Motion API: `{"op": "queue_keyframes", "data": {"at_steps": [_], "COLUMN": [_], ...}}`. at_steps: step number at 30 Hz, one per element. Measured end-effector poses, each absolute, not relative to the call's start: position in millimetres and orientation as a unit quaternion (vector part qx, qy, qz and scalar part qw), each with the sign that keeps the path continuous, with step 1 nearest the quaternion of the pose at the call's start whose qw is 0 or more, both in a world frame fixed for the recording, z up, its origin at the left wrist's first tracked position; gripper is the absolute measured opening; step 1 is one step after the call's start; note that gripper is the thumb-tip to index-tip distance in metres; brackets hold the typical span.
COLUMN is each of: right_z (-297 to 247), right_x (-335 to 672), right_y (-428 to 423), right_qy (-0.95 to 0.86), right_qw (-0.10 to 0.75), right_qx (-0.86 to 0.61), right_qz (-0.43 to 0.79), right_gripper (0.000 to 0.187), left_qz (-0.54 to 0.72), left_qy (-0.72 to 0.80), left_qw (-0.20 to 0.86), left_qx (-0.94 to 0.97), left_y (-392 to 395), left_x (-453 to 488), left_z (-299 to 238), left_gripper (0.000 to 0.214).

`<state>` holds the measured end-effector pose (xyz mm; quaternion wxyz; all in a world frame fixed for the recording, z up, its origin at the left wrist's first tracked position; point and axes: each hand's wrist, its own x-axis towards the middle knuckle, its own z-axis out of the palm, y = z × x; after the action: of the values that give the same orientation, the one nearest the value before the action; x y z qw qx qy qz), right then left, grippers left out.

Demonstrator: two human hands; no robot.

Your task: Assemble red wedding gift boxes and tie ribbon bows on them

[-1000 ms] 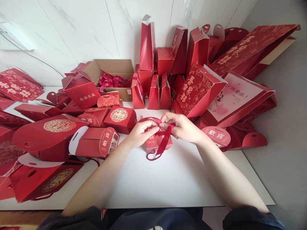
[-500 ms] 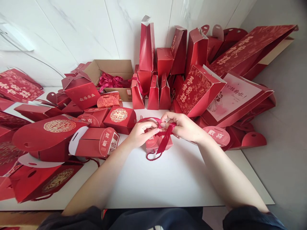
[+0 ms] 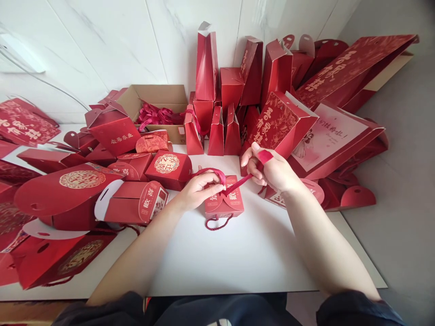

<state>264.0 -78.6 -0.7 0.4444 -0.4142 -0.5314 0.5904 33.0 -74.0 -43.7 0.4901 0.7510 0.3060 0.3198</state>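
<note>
A small red gift box (image 3: pixel 227 209) with printed characters and a dark red cord handle lies on the white table in front of me. A dark red ribbon (image 3: pixel 240 183) runs across its top. My left hand (image 3: pixel 201 190) rests at the box's upper left, thumb and fingers pinched on a looped part of the ribbon. Off to the right and raised above the box, my right hand (image 3: pixel 267 168) is closed on the ribbon's other end, and that length is pulled taut between the hands. A short ribbon tail lies over the right thumb.
An open cardboard box (image 3: pixel 175 95) of loose ribbons stands at the back. Red gift boxes crowd the left, among them one with a round gold print (image 3: pixel 169 164). Tall red bags (image 3: pixel 206 68) line the wall, and more lean at right (image 3: pixel 277 122).
My right hand has moved right and up from the box, drawing the ribbon straight. The left hand stays nearly in place, and more of the box top shows.
</note>
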Motion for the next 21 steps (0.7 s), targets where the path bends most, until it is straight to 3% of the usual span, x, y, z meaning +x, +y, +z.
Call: {"op": "queue_keyframes", "data": {"at_steps": [12,21], "right_z": [35,52], "right_x": [250,181], "right_y": [-90,-69], "right_qy": [-0.571,-0.696], "right_qw": [0.429,0.260], "right_qx": [-0.347,-0.350], "right_qz": [0.608,0.571], "right_gripper": [0.055,0.047], "left_qz": [0.238,0.268], "left_qy": [0.312,0.364], "left_qw": [0.488,0.404], "left_qx": [0.779,0.795], "left_y": [-77,-74], "left_x": [38,38], "left_z": [-28,-45], "left_gripper": [0.024,0.030]}}
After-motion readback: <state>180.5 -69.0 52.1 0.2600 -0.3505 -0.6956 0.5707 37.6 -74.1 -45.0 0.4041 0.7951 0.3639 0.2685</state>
